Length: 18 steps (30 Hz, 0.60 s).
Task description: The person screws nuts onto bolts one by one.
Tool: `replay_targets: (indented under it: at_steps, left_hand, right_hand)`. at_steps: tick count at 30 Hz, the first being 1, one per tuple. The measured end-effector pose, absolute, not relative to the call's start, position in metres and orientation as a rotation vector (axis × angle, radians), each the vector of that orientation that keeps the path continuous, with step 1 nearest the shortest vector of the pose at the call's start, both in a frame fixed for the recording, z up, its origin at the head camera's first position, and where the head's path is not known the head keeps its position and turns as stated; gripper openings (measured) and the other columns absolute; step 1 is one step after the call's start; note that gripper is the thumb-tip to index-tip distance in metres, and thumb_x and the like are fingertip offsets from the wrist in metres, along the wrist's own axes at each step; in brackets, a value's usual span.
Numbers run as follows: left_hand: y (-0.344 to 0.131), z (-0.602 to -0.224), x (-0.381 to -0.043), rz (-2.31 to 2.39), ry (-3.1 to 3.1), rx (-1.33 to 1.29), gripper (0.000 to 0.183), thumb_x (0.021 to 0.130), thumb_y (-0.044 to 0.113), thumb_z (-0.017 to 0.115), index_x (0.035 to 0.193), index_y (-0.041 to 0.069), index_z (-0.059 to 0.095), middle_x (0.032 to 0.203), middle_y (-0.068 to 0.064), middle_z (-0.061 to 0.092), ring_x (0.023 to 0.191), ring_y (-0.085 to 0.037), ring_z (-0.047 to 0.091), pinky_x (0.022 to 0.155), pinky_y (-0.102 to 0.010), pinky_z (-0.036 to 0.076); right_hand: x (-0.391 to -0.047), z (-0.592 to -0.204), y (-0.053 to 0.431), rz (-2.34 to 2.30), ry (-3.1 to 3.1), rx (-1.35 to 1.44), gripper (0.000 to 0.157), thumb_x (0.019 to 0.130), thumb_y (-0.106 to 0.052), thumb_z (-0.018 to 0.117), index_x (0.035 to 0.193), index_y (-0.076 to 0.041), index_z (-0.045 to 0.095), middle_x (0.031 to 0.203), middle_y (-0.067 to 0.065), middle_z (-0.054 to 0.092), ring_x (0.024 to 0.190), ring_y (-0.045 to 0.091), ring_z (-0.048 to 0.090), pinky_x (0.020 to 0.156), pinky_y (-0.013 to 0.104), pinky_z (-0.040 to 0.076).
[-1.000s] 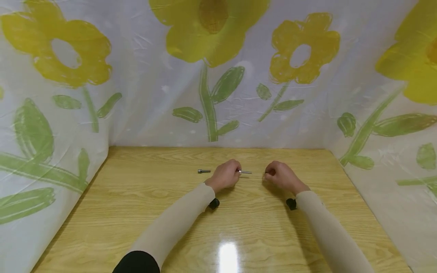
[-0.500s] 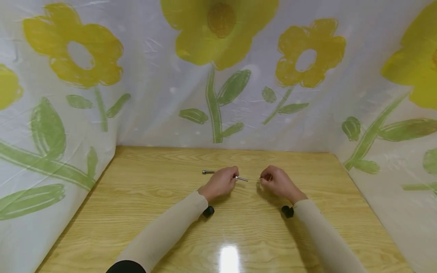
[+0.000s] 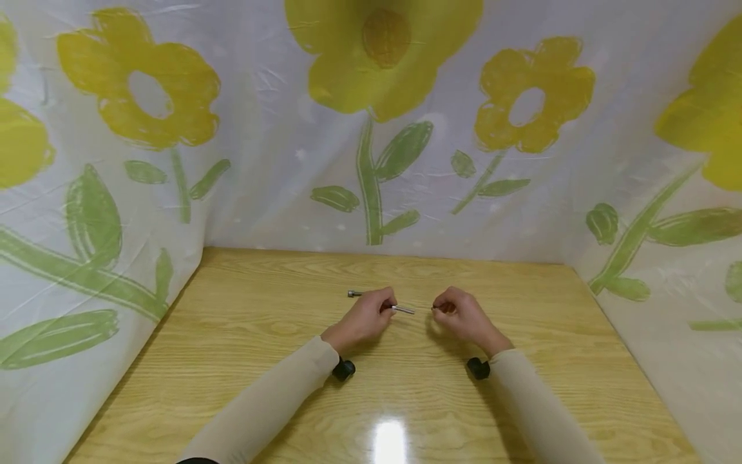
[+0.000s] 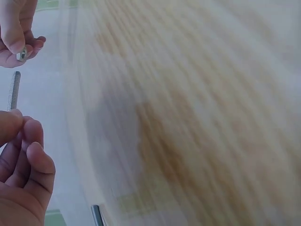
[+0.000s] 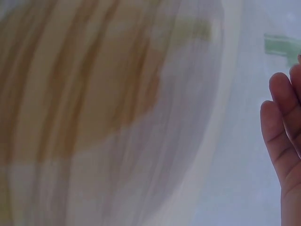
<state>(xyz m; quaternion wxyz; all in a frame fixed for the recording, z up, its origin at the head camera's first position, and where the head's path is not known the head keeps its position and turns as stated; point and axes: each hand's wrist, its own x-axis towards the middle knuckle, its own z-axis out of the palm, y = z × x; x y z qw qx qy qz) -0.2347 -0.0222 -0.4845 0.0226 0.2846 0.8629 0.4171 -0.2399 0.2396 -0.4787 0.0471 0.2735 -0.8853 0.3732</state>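
My left hand (image 3: 366, 317) pinches a silver bolt (image 3: 404, 310), its threaded end pointing right toward the other hand. In the left wrist view the bolt's threads (image 4: 14, 89) stick out past the thumb; its head is hidden in the hand. My right hand (image 3: 465, 317) pinches a small metal nut (image 4: 21, 54) between thumb and fingers. A short gap separates the nut from the bolt's tip. Only some fingers (image 5: 277, 122) of the right hand show in the right wrist view. A second bolt (image 3: 353, 294) lies on the table behind the left hand, partly covered by it.
The wood-grain table (image 3: 261, 348) reaches back to a hanging cloth (image 3: 261, 212) printed with yellow flowers. More of that cloth encloses the left and right sides. Small black devices (image 3: 344, 369) sit under both wrists.
Both hands have come nearer to the person, and the gap between nut and bolt tip has narrowed. The head view has shifted slightly left. The second bolt stays on the table.
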Motion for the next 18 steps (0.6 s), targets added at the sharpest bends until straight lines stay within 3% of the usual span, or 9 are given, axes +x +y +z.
replay_targets:
  at_steps: [12, 18]
  left_hand:
    - [-0.042, -0.484, -0.225, 1.429, 2.672, 0.867, 0.004, 0.093, 0.003, 0.06, 0.097, 0.005, 0.059, 0.089, -0.009, 0.064, 0.073, -0.011, 0.053, 0.065, -0.026, 0.048]
    - [-0.049, -0.479, -0.218, 1.496, 2.654, 0.813, 0.004, 0.093, 0.003, 0.06, 0.097, 0.006, 0.06, 0.091, -0.006, 0.064, 0.078, -0.011, 0.058, 0.069, -0.026, 0.051]
  right_hand:
    - [-0.236, -0.481, 0.219, 1.184, -2.661, 0.87, 0.007, 0.09, -0.008, 0.065, 0.095, -0.013, 0.067, 0.092, -0.006, 0.059, 0.079, 0.009, 0.055, 0.07, 0.03, 0.049]
    - [-0.232, -0.477, 0.205, 1.222, -2.646, 0.867, 0.007, 0.09, -0.009, 0.065, 0.096, -0.013, 0.067, 0.094, -0.006, 0.06, 0.08, 0.009, 0.055, 0.071, 0.033, 0.05]
